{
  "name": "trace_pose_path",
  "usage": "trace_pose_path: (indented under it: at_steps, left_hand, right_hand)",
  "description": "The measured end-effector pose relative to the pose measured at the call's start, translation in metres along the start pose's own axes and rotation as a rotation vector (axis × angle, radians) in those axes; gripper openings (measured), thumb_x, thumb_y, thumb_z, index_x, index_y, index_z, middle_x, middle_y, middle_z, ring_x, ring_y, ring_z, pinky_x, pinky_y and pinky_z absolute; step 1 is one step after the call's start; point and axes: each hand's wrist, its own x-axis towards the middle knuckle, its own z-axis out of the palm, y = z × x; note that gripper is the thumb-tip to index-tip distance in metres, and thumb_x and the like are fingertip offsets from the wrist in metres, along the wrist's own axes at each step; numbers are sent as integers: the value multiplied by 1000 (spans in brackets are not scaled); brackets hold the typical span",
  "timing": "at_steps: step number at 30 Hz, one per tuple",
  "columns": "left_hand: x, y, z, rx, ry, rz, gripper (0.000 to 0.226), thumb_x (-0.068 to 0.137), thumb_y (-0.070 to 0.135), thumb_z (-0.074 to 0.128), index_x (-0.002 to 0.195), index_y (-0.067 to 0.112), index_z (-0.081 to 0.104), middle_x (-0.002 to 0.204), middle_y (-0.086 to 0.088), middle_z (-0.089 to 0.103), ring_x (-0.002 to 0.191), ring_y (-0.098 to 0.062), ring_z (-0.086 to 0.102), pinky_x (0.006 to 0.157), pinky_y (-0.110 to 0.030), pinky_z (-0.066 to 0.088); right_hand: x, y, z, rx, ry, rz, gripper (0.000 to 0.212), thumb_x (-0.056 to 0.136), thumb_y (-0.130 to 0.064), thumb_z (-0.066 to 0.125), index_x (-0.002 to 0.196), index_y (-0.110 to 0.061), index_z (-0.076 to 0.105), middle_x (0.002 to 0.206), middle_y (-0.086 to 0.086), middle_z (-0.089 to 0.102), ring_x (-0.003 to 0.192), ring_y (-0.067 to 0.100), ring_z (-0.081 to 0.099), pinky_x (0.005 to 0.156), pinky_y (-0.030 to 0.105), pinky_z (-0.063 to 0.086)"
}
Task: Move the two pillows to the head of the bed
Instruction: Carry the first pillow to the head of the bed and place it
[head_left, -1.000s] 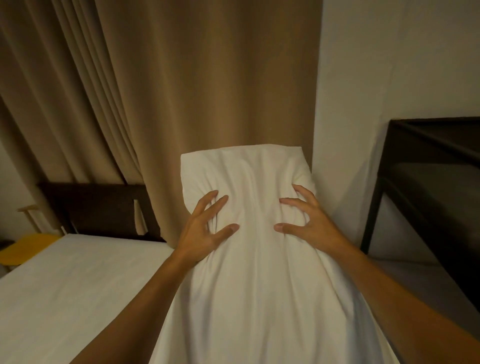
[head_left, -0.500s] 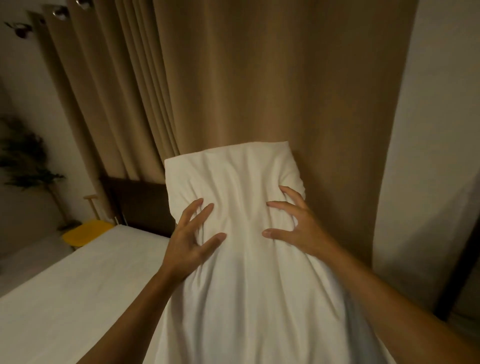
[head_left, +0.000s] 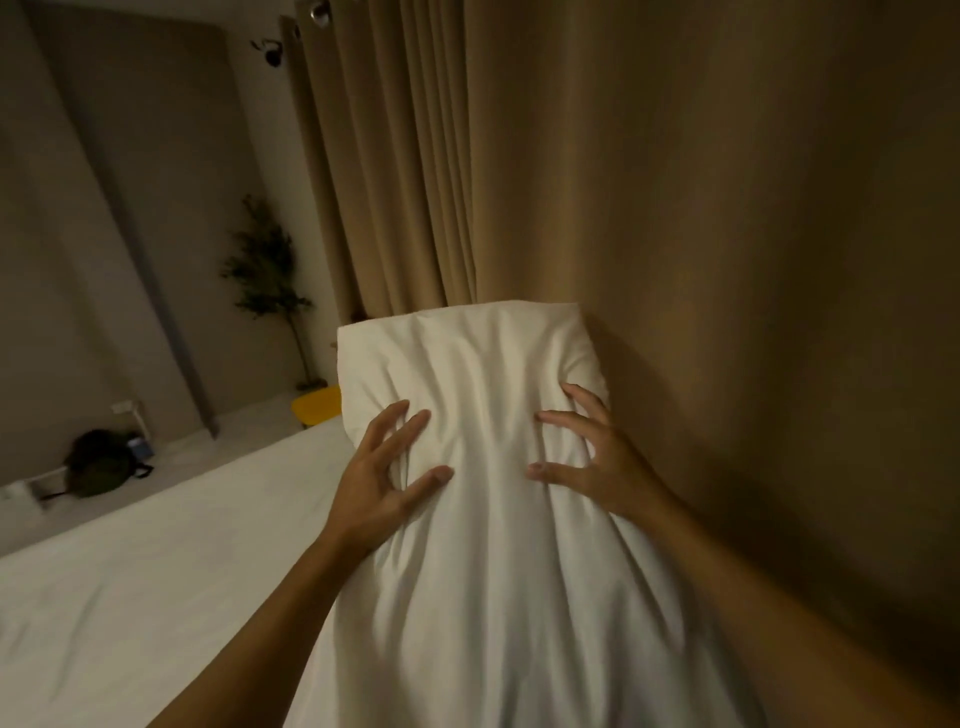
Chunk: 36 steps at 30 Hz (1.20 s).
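A white pillow (head_left: 488, 545) is held up lengthwise in front of me, its far end near the brown curtain. My left hand (head_left: 382, 483) grips its left side with fingers spread and dug into the fabric. My right hand (head_left: 592, 460) grips its right side the same way. The bed (head_left: 130, 587) with a white sheet lies below and to the left. The pillow hides the headboard. No second pillow shows in this view.
The brown curtain (head_left: 675, 208) hangs close behind and to the right of the pillow. A potted plant (head_left: 270, 280), a yellow stool (head_left: 317, 408) and a dark bag (head_left: 101, 462) stand on the floor beyond the bed at left.
My view has swung left and tilted: the dark shelf at right is out of sight, while the plant, bag and far wall have come in. Both hands keep the same hold on the pillow.
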Motion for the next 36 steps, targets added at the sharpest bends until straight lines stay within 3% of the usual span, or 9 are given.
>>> trace_pose_path:
  at_steps: [4,6,9,13,16,21,27,32,36]
  left_hand:
    - [2,4,22,31,61,-92,75,75,69,64,143,43,47,154,27,27,138,4,29,105,-18,27]
    - [3,4,29,52,83,-133,74,75,69,63,143,44,46,154,27,26,137,3,29,106,-21,28]
    - [4,-4,35,83,106,-189,74,76,71,62,143,45,46,155,26,27,139,2,29,108,-27,29]
    - [12,-22,38,121,128,-229,74,76,71,62,143,45,46,155,25,27,140,-1,31,109,-29,31]
    - [22,-39,38,140,148,-255,75,75,71,63,142,42,48,155,23,29,139,-1,32,110,-29,31]
    - [37,-64,41,128,171,-284,76,74,72,63,142,42,48,154,25,29,139,0,32,110,-28,31]
    - [53,-86,48,162,189,-331,72,76,69,65,142,43,48,154,24,30,140,-1,32,110,-28,33]
    - [67,-101,60,219,210,-389,69,79,63,68,142,42,49,154,23,30,139,0,33,108,-24,32]
    - [75,-104,74,242,251,-432,67,80,61,70,141,42,50,153,23,32,138,1,34,107,-23,31]
  right_hand:
    - [28,29,-7,34,-82,-42,70,56,-60,77,119,-33,64,148,-16,27,133,-3,27,95,-5,17]
    - [43,42,-7,40,-127,-57,71,56,-64,76,119,-35,63,149,-20,25,132,-6,25,99,1,19]
    - [61,57,-1,57,-197,-73,69,59,-61,78,121,-35,63,151,-21,24,133,-7,24,103,14,24]
    - [87,75,15,87,-261,-80,64,65,-51,81,123,-34,62,153,-18,23,137,-3,22,106,18,23]
    - [105,87,32,105,-289,-67,63,66,-47,82,124,-31,62,154,-16,24,134,-6,21,105,15,21]
    - [140,106,51,109,-320,-108,60,68,-43,82,124,-29,63,153,-14,26,130,-8,20,90,-9,11]
    - [174,130,75,170,-368,-103,60,66,-46,82,121,-33,64,151,-15,27,131,-6,23,90,-9,13]
    - [203,157,93,196,-452,-102,66,64,-56,78,124,-36,61,148,-22,24,134,-2,25,104,17,23]
    - [226,176,99,237,-508,-128,64,66,-51,80,125,-33,61,150,-19,25,135,0,24,108,23,24]
